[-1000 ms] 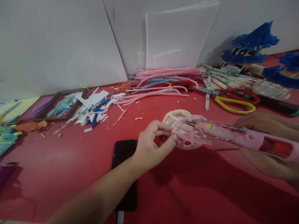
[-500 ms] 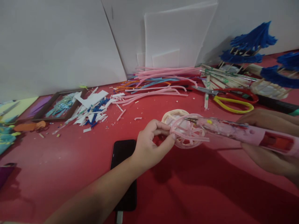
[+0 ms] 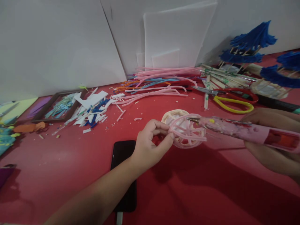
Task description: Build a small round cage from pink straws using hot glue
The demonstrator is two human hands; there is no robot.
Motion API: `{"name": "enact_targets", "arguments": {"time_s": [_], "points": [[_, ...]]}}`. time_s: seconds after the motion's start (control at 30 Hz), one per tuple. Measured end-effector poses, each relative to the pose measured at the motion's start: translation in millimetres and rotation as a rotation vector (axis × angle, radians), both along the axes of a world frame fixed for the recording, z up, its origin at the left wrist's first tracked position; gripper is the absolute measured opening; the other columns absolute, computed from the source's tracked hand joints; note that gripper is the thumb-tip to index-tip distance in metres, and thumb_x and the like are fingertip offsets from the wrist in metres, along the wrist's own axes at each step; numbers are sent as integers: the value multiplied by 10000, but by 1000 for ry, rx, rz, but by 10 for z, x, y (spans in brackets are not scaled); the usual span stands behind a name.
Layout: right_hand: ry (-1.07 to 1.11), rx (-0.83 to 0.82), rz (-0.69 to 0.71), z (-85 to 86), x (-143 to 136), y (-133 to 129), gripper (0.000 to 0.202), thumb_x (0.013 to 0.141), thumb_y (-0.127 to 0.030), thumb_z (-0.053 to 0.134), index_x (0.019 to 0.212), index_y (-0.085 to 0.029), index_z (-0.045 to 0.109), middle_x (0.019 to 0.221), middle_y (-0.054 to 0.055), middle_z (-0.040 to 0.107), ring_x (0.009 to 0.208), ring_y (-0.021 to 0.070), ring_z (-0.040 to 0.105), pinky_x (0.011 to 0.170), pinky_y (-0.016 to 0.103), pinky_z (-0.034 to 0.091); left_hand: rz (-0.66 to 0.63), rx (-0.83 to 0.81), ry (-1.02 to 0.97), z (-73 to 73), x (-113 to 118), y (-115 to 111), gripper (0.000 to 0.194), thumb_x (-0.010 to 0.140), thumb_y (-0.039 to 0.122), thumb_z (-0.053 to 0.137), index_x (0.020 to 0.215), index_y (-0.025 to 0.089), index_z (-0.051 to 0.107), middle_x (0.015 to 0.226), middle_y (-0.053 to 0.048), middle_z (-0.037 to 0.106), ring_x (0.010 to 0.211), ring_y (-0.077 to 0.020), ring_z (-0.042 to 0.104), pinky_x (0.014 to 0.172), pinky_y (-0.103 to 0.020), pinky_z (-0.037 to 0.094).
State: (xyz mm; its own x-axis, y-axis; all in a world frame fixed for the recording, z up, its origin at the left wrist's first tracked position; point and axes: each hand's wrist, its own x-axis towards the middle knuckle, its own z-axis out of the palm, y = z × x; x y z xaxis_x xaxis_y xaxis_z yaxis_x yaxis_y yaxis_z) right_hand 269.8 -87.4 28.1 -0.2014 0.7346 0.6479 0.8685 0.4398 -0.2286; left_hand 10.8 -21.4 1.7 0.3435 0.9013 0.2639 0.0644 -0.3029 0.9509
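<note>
Between thumb and fingers, my left hand (image 3: 153, 145) pinches the left edge of a round openwork piece (image 3: 187, 145) made of pink strips and pale sticks. My right hand (image 3: 269, 140) is wrapped round a pink glue gun (image 3: 232, 128) at the right. The gun's metal tip points left and lies over the upper part of the round piece; whether it touches cannot be told. One pink strip end sticks out to the right of the piece.
Behind are pink strips (image 3: 164, 73), yellow-and-red scissors (image 3: 234, 107), wooden sticks (image 3: 217, 76) and blue-roofed models (image 3: 253, 39). A black phone (image 3: 126, 193) lies under my left forearm. Paper scraps (image 3: 92, 106) and a brown frame (image 3: 37, 118) are at the left.
The glue gun has shifted slightly to the right relative to the round piece, and its tip sits a little farther from the left fingers. My left hand keeps its pinch.
</note>
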Motion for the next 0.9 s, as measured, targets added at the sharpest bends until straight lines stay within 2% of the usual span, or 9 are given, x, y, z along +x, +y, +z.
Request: {"name": "enact_targets", "arguments": {"time_s": [0.13,0.3,0.5,0.57,0.7,0.8,0.9], "points": [[-2,-15,-1,34,-12,-1,61,884,-231,528,886,-291,518,766,16,615,591,165,574,552,342,450,4,-5,0,-14,-9,2,145,832,245,688,877,206,556,768,-16,736,704,-141,739,617,-210,548],[-29,40,22,30,-13,21,103,890,-184,534,884,-286,520,754,13,629,640,176,616,594,337,483,5,-6,-7,-31,-9,-2,136,840,242,684,883,206,560,770,-14,733,716,-140,741,615,-206,548],[-42,143,89,-92,180,102,52,915,-272,551,866,-291,556,718,15,636,571,172,608,512,323,465,17,8,-37,-35,4,6,121,840,226,669,881,205,557,765,-10,727,716,-135,738,630,-213,565],[-23,163,60,-143,284,104,44,898,-316,587,871,-282,583,756,29,652,580,172,605,510,322,465,18,0,-57,-31,5,14,124,844,221,665,887,205,550,781,-19,740,727,-141,742,647,-224,576],[51,-11,-158,-226,457,161,158,853,-334,605,989,-264,644,799,37,690,609,175,615,519,306,468,33,-10,-71,-25,-1,29,136,841,231,667,888,202,543,779,-30,746,716,-148,738,647,-236,577],[-165,-116,-177,-301,525,303,251,796,-266,569,1031,-233,652,833,55,737,669,203,674,560,314,494,35,22,-40,-25,-4,25,124,840,231,660,880,198,547,767,-26,731,701,-146,732,639,-234,568],[-354,-166,-195,-407,538,432,279,784,-191,538,1030,-157,666,940,135,762,808,251,724,672,351,543,45,84,-10,-20,-1,4,123,828,232,667,867,196,556,751,-13,711,692,-137,721,643,-229,564]]}}
